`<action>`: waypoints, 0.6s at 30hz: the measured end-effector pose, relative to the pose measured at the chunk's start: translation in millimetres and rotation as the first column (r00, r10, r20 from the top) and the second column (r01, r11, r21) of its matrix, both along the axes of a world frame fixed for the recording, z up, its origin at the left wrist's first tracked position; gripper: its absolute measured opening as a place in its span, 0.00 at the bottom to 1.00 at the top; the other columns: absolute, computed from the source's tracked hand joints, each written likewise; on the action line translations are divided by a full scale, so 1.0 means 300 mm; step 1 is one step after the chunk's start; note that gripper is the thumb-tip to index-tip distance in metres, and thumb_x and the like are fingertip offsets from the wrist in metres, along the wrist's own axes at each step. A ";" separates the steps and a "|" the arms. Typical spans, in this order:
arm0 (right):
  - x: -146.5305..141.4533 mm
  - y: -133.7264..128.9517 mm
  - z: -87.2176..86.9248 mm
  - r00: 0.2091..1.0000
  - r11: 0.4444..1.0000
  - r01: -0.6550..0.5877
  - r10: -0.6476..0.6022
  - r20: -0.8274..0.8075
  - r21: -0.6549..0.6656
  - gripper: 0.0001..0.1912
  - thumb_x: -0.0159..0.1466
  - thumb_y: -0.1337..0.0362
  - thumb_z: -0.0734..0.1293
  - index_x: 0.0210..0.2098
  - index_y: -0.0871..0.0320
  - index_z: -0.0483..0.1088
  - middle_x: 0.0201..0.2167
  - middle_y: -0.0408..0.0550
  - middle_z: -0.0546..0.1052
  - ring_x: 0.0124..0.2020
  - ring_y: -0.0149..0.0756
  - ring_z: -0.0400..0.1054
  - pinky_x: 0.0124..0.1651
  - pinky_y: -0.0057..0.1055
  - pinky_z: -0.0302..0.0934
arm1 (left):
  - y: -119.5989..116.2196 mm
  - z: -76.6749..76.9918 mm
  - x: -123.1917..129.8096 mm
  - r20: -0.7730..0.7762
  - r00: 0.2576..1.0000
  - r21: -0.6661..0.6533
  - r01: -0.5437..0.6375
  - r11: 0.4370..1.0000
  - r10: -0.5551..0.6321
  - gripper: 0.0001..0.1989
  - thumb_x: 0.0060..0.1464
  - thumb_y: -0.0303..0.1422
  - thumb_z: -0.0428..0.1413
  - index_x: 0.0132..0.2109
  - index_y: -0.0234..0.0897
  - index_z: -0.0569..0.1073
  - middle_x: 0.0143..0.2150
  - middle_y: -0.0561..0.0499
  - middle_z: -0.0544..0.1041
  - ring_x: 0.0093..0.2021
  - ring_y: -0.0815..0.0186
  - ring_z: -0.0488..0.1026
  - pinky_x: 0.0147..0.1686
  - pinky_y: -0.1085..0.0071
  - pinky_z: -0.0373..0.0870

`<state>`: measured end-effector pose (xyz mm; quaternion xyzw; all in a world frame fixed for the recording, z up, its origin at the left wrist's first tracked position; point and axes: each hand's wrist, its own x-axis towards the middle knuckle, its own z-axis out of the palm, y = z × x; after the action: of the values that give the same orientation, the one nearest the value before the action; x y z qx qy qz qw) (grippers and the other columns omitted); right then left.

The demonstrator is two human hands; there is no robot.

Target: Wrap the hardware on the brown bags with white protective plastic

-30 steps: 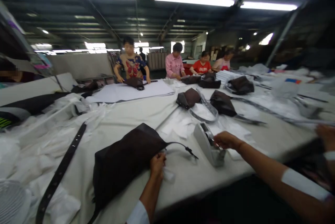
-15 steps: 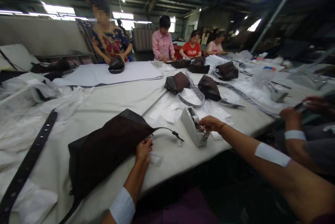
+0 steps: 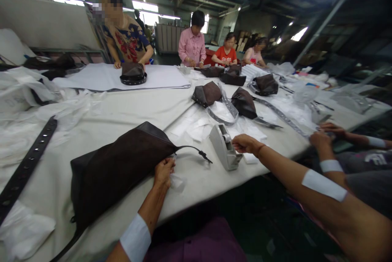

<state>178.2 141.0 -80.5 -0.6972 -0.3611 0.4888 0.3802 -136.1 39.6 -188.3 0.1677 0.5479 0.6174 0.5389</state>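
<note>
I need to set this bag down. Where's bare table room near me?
Bare cream tabletop lies between the large white paper sheet and the dark brown bag. A smaller patch lies right of the left hand, before the grey tape dispenser. White paper scraps crowd the area beyond the dispenser.

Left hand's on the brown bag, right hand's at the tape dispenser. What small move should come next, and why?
I'd probably bring the right hand from the tape dispenser over to the dark brown bag. Its fingertips sit at the dispenser's end, though no tape strip is clearly visible. The left hand is already pinching the bag's edge, beside a white scrap, so that spot seems ready.
</note>
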 end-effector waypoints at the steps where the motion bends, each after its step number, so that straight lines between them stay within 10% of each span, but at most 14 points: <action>1: 0.006 0.006 0.012 1.000 0.999 -0.005 0.005 0.005 -0.041 0.15 0.47 0.82 0.66 0.16 0.59 0.59 0.08 0.37 0.60 0.10 0.23 0.51 0.12 0.20 0.44 | 0.001 0.001 0.000 -0.001 1.000 -0.003 -0.003 1.000 0.003 0.24 0.22 0.43 0.69 0.24 0.31 0.69 0.18 0.56 0.66 0.17 0.78 0.56 0.16 0.78 0.45; 8: 0.061 -0.075 0.067 0.996 0.979 -0.083 0.084 -0.001 -0.185 0.09 0.52 0.75 0.65 0.20 0.60 0.61 0.12 0.38 0.62 0.12 0.21 0.52 0.13 0.18 0.43 | 0.011 0.000 0.000 -0.002 1.000 -0.026 -0.020 0.999 0.020 0.24 0.21 0.43 0.68 0.23 0.31 0.69 0.18 0.56 0.66 0.16 0.78 0.56 0.16 0.78 0.46; 18: 0.114 -0.347 -0.062 0.957 0.988 -0.061 0.018 -0.289 -0.139 0.06 0.57 0.68 0.66 0.25 0.60 0.64 0.16 0.39 0.66 0.15 0.22 0.60 0.18 0.19 0.55 | 0.019 0.002 0.003 0.027 0.999 -0.054 -0.028 0.998 0.030 0.24 0.19 0.41 0.68 0.24 0.31 0.68 0.18 0.57 0.65 0.17 0.79 0.57 0.15 0.79 0.45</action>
<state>212.3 37.0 -99.1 -0.6376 -0.2792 0.6174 0.3665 -135.3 45.3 -187.6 0.1367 0.5589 0.6126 0.5418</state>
